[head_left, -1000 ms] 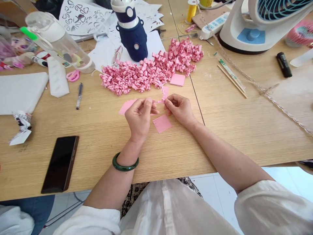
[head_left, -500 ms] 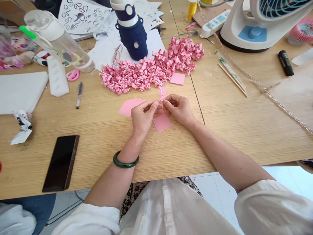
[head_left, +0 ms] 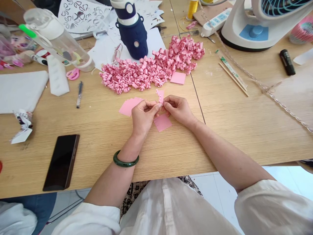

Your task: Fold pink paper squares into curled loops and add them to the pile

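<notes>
Between the fingertips of my left hand and my right hand is a small pink paper piece with a curled, fringed edge; both hands pinch its lower part. Pink paper squares lie fanned out left of my left hand. Another small stack of pink squares rests just below my fingers. Beyond them spreads a long heap of curled pink paper pieces, with a pink square at its near right edge.
A dark blue bottle stands behind the heap. On the left are a clear bottle, pink scissors, a pen and a phone. Wooden sticks, a marker and a fan are on the right.
The curled strip at the top of the pink piece has shifted left and stands out more from it. My fingertips have moved slightly; both hands still pinch the piece.
</notes>
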{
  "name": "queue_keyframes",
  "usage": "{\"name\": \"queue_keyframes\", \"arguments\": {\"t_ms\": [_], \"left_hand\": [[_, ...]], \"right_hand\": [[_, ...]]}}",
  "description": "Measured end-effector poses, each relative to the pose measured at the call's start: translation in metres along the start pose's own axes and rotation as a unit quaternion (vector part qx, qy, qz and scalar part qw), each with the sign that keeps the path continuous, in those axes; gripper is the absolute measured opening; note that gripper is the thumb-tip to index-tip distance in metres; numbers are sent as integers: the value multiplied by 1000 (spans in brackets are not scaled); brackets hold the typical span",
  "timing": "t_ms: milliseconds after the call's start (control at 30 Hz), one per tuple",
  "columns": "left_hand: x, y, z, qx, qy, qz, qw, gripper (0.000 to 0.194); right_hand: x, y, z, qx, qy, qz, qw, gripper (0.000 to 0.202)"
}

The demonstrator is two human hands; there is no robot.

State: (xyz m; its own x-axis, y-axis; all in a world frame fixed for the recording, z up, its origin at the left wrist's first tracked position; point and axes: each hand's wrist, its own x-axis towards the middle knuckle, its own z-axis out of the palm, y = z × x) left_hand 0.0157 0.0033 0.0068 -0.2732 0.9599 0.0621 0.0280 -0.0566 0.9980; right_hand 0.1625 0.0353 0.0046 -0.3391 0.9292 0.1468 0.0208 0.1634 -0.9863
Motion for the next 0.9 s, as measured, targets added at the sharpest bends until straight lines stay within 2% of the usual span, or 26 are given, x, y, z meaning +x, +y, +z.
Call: {"name": "queue_keyframes", "arguments": {"t_ms": [167,400,600,733,900], "left_hand": [[0,2,-1,-1,-25,7,1000,19],[0,6,-2,59,-22,29,998,19],[1,10,-6,79,-13,95,992,19],[0,10,-7,126,-29,136,982,13],[0,5,-8,166,-35,156,973,10]], "right_hand": [[0,-3,-1,-8,-9,-4,1000,12],[1,-2,-1,20,-11,17,1000,23],[1,-1,-2,37,39,43,998,28],[1,-3,-2,48,38,38,997,28],[1,-1,-1,45,28,35,998,29]]}}
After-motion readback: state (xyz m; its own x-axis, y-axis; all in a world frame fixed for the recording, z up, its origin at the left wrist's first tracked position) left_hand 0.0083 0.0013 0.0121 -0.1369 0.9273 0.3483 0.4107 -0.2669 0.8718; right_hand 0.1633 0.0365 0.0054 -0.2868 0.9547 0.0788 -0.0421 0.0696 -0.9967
